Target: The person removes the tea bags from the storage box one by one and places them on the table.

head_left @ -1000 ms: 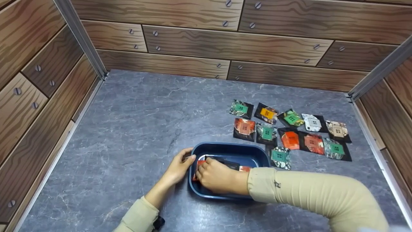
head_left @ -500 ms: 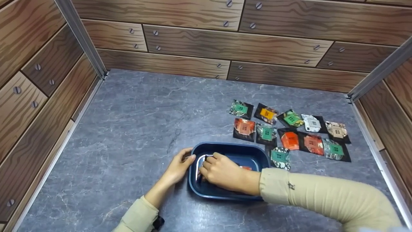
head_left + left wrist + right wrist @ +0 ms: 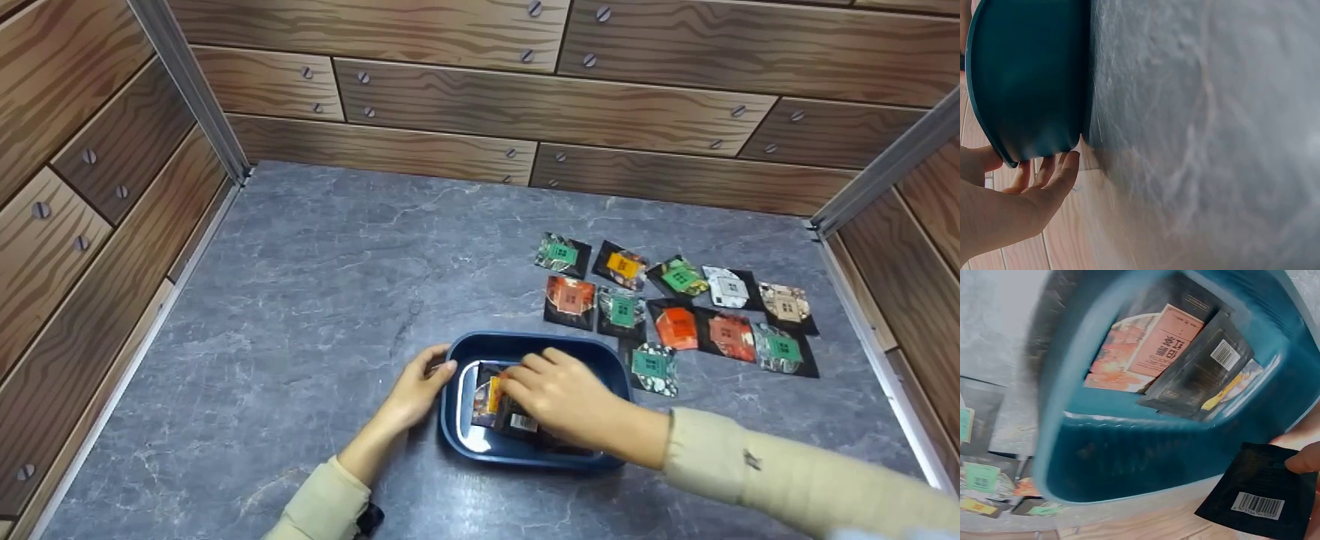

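Note:
A dark blue plastic bin [image 3: 540, 459] stands on the table. My left hand [image 3: 415, 390] grips its left end, thumb at the rim and fingers against the outer wall [image 3: 1033, 84]. Over the bin, the thumb and fingers of my right hand [image 3: 570, 394] pinch a black sachet [image 3: 1258, 495], whose barcoded back shows in the right wrist view. The head view mostly hides it behind the hand. Inside the bin lie a red-labelled sachet [image 3: 1134, 354], a face-down black sachet [image 3: 1196, 371] overlapping it, and a yellow-labelled sachet [image 3: 484, 405] partly under the black one.
Several more sachets with green, orange, red and pale labels lie face up in uneven rows right of the bin, such as an orange-red one [image 3: 675, 326]. One green-labelled sachet [image 3: 652, 367] lies close beside the bin's right end. Wood-patterned walls [image 3: 420, 90] enclose the grey marbled table [image 3: 300, 300].
My right hand has moved right and slightly up from the bin's left end, uncovering the yellow-labelled and black sachets there. The left hand and the bin have stayed put.

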The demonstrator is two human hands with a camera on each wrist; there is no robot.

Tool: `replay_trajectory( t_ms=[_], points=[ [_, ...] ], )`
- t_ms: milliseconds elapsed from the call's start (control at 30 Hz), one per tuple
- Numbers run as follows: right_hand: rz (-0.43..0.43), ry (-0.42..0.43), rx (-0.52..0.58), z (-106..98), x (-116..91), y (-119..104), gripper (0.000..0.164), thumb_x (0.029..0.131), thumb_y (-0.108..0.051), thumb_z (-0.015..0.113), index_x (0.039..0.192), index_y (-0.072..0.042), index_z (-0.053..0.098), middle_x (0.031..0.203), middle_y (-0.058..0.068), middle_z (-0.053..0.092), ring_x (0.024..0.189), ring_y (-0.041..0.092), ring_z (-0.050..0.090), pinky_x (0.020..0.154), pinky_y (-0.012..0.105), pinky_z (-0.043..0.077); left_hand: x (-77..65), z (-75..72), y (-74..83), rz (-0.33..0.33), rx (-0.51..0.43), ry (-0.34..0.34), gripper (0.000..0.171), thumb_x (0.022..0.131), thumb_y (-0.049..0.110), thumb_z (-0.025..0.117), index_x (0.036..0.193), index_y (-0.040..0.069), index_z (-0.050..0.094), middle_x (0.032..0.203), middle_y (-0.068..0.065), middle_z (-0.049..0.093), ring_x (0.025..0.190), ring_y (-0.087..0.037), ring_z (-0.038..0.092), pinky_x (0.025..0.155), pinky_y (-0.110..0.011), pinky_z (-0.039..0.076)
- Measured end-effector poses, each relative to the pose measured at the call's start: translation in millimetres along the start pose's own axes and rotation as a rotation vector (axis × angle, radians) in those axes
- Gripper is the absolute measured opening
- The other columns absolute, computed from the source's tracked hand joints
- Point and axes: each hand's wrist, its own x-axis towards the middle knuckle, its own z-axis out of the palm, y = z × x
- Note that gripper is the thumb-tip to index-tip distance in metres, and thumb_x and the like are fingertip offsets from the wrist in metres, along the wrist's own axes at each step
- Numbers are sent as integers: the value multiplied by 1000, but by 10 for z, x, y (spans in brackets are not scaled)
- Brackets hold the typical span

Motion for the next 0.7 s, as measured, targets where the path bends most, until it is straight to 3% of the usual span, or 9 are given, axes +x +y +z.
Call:
replay_trajectory(
  t_ms=[133,300,500,700],
  points=[
    [72,93,35,-98,-161,28,23,83,-4,59,101,-6,72,99,6,73,85,23,67,65,33,54,5,5,13,-5,4,-2,37,102,6,51,131,-17,47,128,-34,55,120,-44,55,101,-45,49],
    [128,161,27,-188,-375,56,20,93,-16,56,97,-8,74,97,7,74,83,23,68,61,34,54,7,-7,20,-10,19,5,38,102,6,52,132,-16,46,129,-34,55,122,-45,53,103,-46,47],
    [191,222,19,-249,-581,152,19,92,-11,56,94,-7,74,95,8,74,81,24,68,58,33,52,5,-7,4,-11,17,6,38,101,6,52,132,-16,47,128,-33,55,121,-44,54,103,-45,48],
    [286,249,10,-299,-780,263,20,89,-11,56,95,-6,74,97,9,73,83,26,68,64,38,55,3,2,-3,-13,15,10,38,101,5,52,132,-16,47,128,-33,56,121,-44,55,103,-45,48]
  ],
)
